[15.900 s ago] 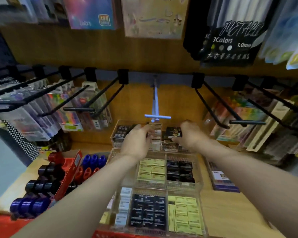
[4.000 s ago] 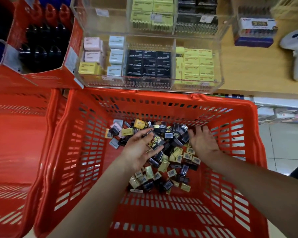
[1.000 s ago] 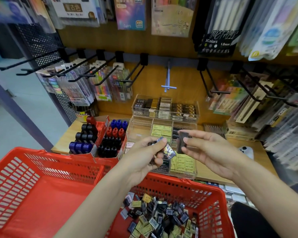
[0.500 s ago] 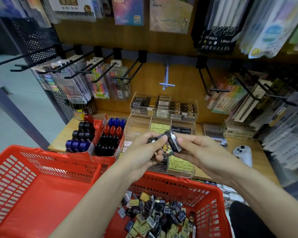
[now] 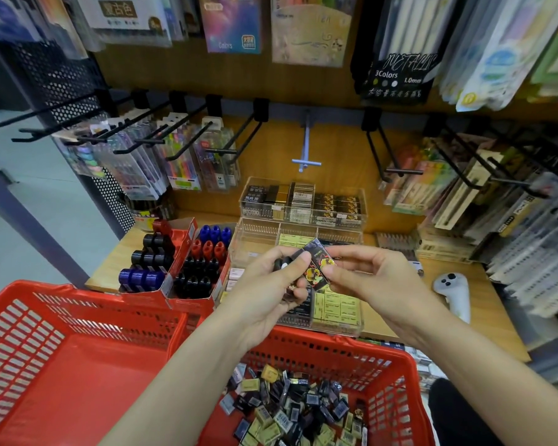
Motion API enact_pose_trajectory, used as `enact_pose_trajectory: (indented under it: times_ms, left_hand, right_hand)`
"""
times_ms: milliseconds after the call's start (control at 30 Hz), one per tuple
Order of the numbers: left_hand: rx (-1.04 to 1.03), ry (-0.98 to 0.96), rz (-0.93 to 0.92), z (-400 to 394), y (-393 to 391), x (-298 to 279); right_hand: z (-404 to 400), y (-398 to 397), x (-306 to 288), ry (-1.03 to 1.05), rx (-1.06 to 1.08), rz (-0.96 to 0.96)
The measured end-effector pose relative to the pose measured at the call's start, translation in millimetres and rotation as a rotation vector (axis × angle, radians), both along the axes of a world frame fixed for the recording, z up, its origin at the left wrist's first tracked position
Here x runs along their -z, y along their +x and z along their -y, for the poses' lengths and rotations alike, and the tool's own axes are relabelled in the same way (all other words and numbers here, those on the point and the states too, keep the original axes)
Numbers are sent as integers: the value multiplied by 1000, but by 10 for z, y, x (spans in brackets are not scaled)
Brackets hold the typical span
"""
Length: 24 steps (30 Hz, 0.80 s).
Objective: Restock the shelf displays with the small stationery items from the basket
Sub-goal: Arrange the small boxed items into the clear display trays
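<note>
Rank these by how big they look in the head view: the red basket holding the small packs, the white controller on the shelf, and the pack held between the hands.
1. Red basket
2. White controller
3. Pack, smallest although nearer the camera than the controller.

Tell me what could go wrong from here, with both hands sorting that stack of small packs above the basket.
1. The left hand holds several small packs while the right hand pinches one; a loose pack could slip and drop into the red basket or onto the shelf.
2. The acrylic display trays hold similar dark and yellow packs in separate compartments; a pack could land in the wrong one.
</note>
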<state>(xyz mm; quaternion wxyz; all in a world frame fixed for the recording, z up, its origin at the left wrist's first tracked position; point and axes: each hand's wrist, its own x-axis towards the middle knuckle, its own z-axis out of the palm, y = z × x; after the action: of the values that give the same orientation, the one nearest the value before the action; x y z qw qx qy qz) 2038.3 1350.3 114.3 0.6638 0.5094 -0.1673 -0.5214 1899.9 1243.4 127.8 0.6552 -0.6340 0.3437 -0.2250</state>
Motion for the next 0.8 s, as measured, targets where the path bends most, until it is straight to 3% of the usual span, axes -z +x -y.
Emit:
enact_pose_trajectory:
  times_ms: [267, 467, 567, 667, 800]
  left_hand:
    - [-14, 21, 64, 81, -16, 60]
    - [-67, 2, -55, 460, -31, 77]
    - [-61, 13, -56, 718, 16, 95]
    - [-76, 102, 177, 938, 247, 195]
    - [-111, 207, 667, 1287, 720, 349]
  right_hand:
    - [-28, 45, 2, -64, -1, -12]
    - [114, 135, 69, -156, 65, 60]
    - [380, 225, 119, -185, 99, 9]
    - [792, 326, 160, -181, 182, -123]
    - [1366, 538, 187, -509, 301, -521]
